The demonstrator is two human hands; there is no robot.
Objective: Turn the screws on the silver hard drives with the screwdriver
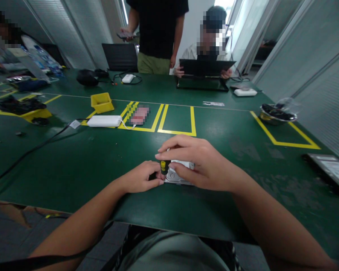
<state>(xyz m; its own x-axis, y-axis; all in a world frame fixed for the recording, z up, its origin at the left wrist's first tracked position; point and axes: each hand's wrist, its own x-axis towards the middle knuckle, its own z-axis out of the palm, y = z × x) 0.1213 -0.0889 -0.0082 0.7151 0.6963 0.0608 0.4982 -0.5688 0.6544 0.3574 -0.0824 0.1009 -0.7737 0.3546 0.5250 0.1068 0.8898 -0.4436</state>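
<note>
A silver hard drive (180,176) lies flat on the green table (81,165) close to the near edge. My right hand (199,162) covers most of it, with its fingers curled over the top of a small screwdriver with a yellow-and-black handle (164,166) that stands upright at the drive's left edge. My left hand (142,177) rests on the table at the drive's left side, fingertips pinched around the lower part of the screwdriver.
A white power bank (104,121) with a cable and a yellow bin (102,102) lie in taped yellow boxes beyond. A metal bowl (277,114) sits far right, a tablet (332,169) at the right edge. Two people stand and sit at the far side with a laptop (205,73).
</note>
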